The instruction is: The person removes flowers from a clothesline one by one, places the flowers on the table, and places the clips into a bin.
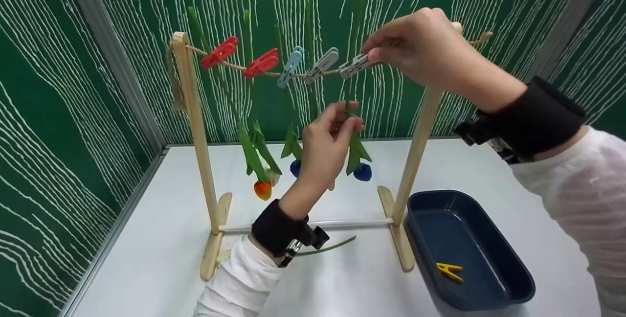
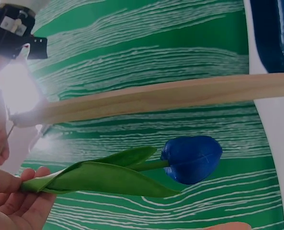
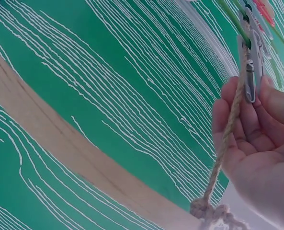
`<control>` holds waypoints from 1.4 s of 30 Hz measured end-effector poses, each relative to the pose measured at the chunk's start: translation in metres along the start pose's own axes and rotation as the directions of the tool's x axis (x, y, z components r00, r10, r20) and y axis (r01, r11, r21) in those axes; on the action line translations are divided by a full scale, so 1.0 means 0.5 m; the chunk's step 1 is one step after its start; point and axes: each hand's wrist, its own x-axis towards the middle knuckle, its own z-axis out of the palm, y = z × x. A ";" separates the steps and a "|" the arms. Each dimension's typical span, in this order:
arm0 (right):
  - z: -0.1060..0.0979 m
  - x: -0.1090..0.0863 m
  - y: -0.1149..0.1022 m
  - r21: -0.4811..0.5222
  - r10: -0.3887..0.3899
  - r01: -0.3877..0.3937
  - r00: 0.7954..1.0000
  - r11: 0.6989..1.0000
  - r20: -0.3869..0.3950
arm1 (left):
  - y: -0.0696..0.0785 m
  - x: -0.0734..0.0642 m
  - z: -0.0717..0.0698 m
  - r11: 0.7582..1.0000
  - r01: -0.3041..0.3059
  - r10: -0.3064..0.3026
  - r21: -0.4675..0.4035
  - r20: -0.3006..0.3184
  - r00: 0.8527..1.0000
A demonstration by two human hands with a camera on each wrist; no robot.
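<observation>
My right hand [image 1: 425, 50] pinches the handle end of a grey clothespin [image 1: 354, 67] at the right part of a twine line. In the right wrist view the clothespin's jaws sit over the twine [image 3: 229, 127] beside a green stem [image 3: 233, 19]. Lower down, my left hand [image 1: 325, 143] grips the stem of an artificial blue tulip between thumb and fingers. The tulip hangs head down, its blue bloom [image 2: 192, 160] and green leaves [image 2: 98, 178] below the fingers. Another grey clothespin [image 1: 321, 66] is clipped just left of the pinched one.
A light blue clothespin [image 1: 290, 67] and two red ones, one a red clothespin [image 1: 261, 63], hold more upside-down tulips, including an orange tulip [image 1: 262, 190]. A wooden post [image 1: 198, 136] stands at each side. At right, a dark blue basin [image 1: 481, 278] holds a yellow clothespin [image 1: 449, 271]. A stem [image 1: 332, 246] lies on the table.
</observation>
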 end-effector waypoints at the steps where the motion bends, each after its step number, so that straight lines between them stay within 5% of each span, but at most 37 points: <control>1: 0.000 0.000 0.001 0.006 0.000 0.000 1.000 1.000 -0.007 | 0.000 0.000 -0.001 1.000 -0.003 0.003 -0.002 0.002 1.000; 13: -0.019 -0.001 0.019 0.058 0.047 -0.041 0.992 0.997 -0.114 | -0.003 -0.023 -0.011 1.000 -0.005 0.003 0.031 0.064 0.998; 22: -0.066 -0.013 0.055 0.110 0.053 -0.027 0.970 0.994 -0.238 | 0.035 -0.064 -0.039 0.998 -0.004 -0.007 0.067 0.165 0.986; 28: -0.101 -0.049 0.060 0.158 0.097 -0.057 0.961 0.986 -0.259 | 0.065 -0.097 -0.062 0.983 -0.116 0.078 0.143 0.247 0.966; 34: -0.121 -0.109 0.121 0.067 0.187 -0.175 0.934 0.982 -0.304 | 0.070 -0.132 -0.088 0.890 -0.361 0.271 0.280 0.312 0.911; 42: -0.125 -0.226 0.195 0.302 0.331 -0.221 0.861 0.927 -0.386 | 0.051 -0.182 -0.124 0.719 -0.510 0.338 0.473 0.403 0.851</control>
